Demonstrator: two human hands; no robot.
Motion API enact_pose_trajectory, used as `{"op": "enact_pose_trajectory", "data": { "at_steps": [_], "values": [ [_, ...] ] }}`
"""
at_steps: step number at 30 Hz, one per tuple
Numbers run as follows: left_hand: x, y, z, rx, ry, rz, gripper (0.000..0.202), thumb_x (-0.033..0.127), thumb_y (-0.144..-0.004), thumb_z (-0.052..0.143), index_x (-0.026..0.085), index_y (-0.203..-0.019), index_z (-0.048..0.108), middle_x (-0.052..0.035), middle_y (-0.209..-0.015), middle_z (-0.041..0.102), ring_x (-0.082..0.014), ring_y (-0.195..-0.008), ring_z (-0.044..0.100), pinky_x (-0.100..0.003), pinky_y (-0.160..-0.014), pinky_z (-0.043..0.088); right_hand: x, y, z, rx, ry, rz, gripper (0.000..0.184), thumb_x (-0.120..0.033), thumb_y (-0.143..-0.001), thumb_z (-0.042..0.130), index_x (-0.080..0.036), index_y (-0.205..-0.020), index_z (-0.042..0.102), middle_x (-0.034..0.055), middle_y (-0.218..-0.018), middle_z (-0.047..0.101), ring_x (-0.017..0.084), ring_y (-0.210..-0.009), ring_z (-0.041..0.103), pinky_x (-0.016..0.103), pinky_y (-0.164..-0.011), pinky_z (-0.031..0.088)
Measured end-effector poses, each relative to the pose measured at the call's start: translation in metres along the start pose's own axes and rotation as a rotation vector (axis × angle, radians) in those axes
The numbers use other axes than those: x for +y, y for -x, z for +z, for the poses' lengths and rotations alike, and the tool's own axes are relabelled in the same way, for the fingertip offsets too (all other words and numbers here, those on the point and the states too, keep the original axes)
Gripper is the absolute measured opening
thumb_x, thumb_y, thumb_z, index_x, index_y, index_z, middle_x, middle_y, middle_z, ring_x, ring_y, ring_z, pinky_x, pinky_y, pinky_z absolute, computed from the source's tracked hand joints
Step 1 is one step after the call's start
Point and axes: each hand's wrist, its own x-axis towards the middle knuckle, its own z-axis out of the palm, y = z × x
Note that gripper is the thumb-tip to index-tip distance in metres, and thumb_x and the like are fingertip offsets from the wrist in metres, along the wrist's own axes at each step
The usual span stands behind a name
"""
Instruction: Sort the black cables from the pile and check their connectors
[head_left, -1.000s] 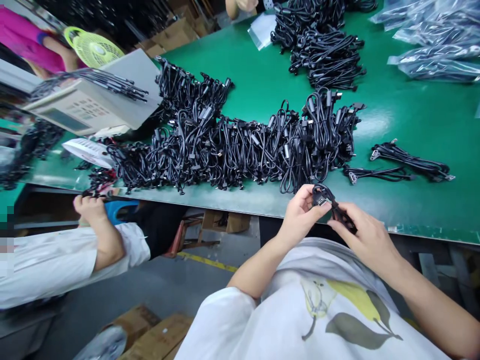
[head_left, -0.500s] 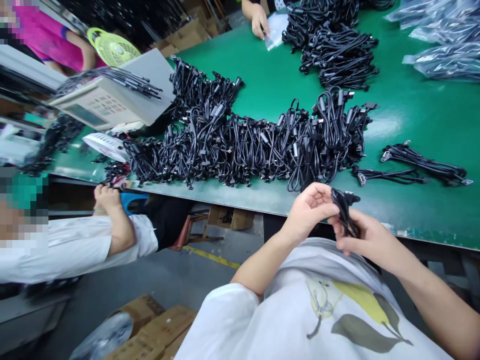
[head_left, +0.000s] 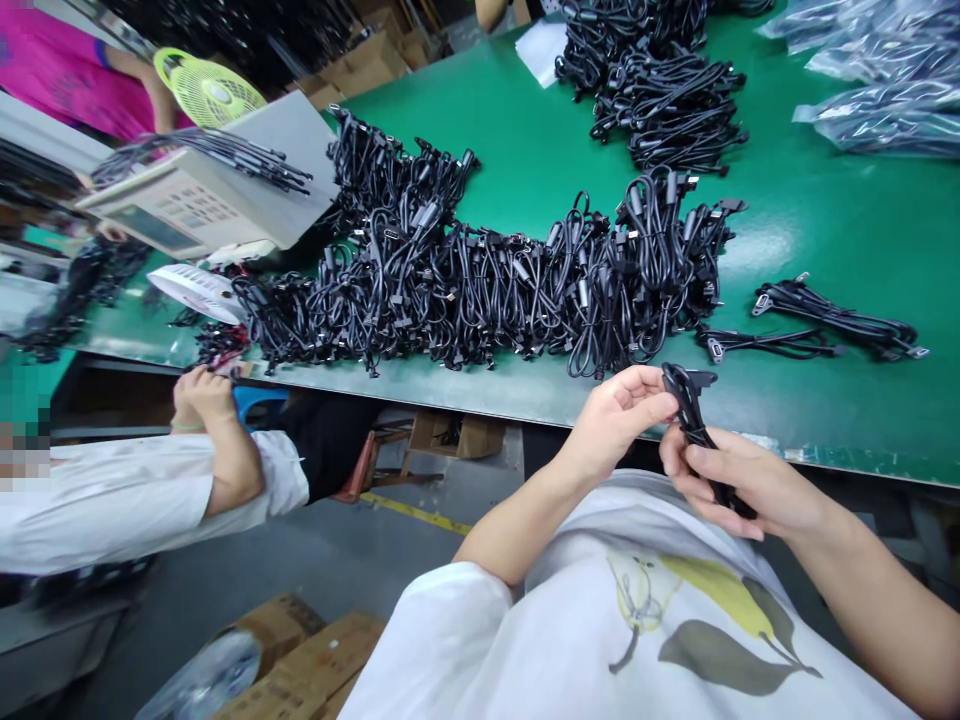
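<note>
A folded black cable with a connector at its upper end is between my two hands, just off the table's near edge. My left hand pinches the upper loops between thumb and fingers. Lower down, my right hand is closed around the bundle, its thumb across the cable. Past my hands a long heap of black cable bundles lies along the green table. To the right of the heap rest a smaller cable bundle and a thicker one.
A beige device with a keypad and cables on top stands at left, a green fan behind it. Clear plastic bags lie far right, near another cable pile. A co-worker's hands are at the left edge.
My right hand has turned and slid down the cable, so more of the bundle shows between my hands. At the far side, a co-worker's hand has left the white bag.
</note>
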Motion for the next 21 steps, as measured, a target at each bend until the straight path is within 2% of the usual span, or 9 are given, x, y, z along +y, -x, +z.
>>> {"op": "enact_pose_trajectory", "data": {
  "at_steps": [3,5,7,10,12,14,16,18,21],
  "values": [
    [0.002,0.004,0.000,0.014,-0.031,0.022,0.040,0.045,-0.076,0.088,0.017,-0.095,0.069,-0.0025,-0.090,0.069,-0.0128,-0.081,0.060,-0.028,-0.085,0.049,-0.001,0.001,0.001,0.154,0.275,-0.038,0.044,-0.064,-0.097,0.060,-0.020,-0.101,0.056,-0.0057,-0.065,0.052,0.006,-0.038,0.043,0.018,-0.032,0.030],
    [0.003,0.006,-0.001,0.018,-0.056,0.033,0.038,0.046,-0.079,0.086,0.017,-0.097,0.069,-0.0028,-0.093,0.069,-0.0131,-0.084,0.060,-0.028,-0.087,0.048,-0.002,0.002,0.003,0.210,0.467,-0.026,0.043,-0.064,-0.101,0.052,-0.021,-0.104,0.056,-0.0062,-0.059,0.052,0.009,-0.037,0.043,0.020,-0.035,0.032],
    [0.001,0.007,-0.003,-0.002,-0.068,0.036,0.040,0.051,-0.084,0.081,0.017,-0.100,0.068,-0.0035,-0.095,0.068,-0.0137,-0.087,0.060,-0.028,-0.089,0.048,-0.002,0.002,0.006,0.298,0.688,-0.051,0.040,-0.060,-0.104,0.045,-0.022,-0.104,0.056,-0.0057,-0.054,0.052,0.013,-0.040,0.048,0.024,-0.042,0.036],
    [-0.001,0.009,-0.004,-0.021,-0.047,0.048,0.057,0.061,-0.075,0.085,0.017,-0.105,0.064,-0.0041,-0.096,0.067,-0.0157,-0.090,0.062,-0.030,-0.089,0.049,-0.001,0.001,0.011,0.583,1.119,-0.208,0.032,-0.050,-0.106,0.041,-0.022,-0.098,0.055,0.0016,-0.064,0.063,0.021,-0.051,0.061,0.030,-0.051,0.037],
    [-0.001,0.010,-0.002,0.039,-0.041,0.072,0.061,0.056,-0.066,0.093,0.018,-0.103,0.061,-0.0029,-0.095,0.067,-0.0156,-0.089,0.062,-0.029,-0.087,0.050,0.001,0.000,0.014,0.685,1.305,-0.295,0.030,-0.047,-0.106,0.040,-0.023,-0.094,0.053,0.0063,-0.072,0.068,0.025,-0.057,0.066,0.032,-0.052,0.035],
    [-0.001,0.011,-0.001,0.109,-0.059,0.098,0.053,0.048,-0.069,0.093,0.018,-0.098,0.060,-0.0018,-0.093,0.067,-0.0144,-0.088,0.062,-0.028,-0.087,0.050,0.002,-0.001,0.016,0.665,1.341,-0.335,0.030,-0.050,-0.106,0.042,-0.023,-0.098,0.053,0.0069,-0.077,0.071,0.026,-0.060,0.068,0.032,-0.053,0.037],
    [0.000,0.012,-0.001,0.123,-0.074,0.118,0.045,0.047,-0.075,0.089,0.018,-0.097,0.063,-0.0021,-0.095,0.068,-0.0141,-0.089,0.063,-0.028,-0.088,0.050,0.001,-0.001,0.015,0.606,1.278,-0.342,0.033,-0.055,-0.105,0.045,-0.024,-0.105,0.054,0.0054,-0.079,0.072,0.025,-0.062,0.069,0.032,-0.055,0.041],
    [0.000,0.013,-0.002,0.103,-0.085,0.123,0.041,0.044,-0.079,0.087,0.019,-0.103,0.065,-0.0028,-0.100,0.070,-0.0143,-0.092,0.063,-0.028,-0.090,0.050,0.000,-0.002,0.014,0.575,1.191,-0.317,0.035,-0.058,-0.105,0.045,-0.024,-0.107,0.053,0.0033,-0.077,0.072,0.023,-0.061,0.068,0.031,-0.056,0.043],
    [-0.002,0.015,-0.004,0.042,-0.103,0.100,0.040,0.041,-0.079,0.087,0.019,-0.107,0.067,-0.0031,-0.101,0.070,-0.0140,-0.091,0.063,-0.027,-0.089,0.051,0.000,-0.006,0.011,0.612,1.096,-0.295,0.035,-0.059,-0.105,0.047,-0.025,-0.099,0.053,0.0005,-0.070,0.069,0.022,-0.059,0.066,0.031,-0.059,0.044]
  ]
}}
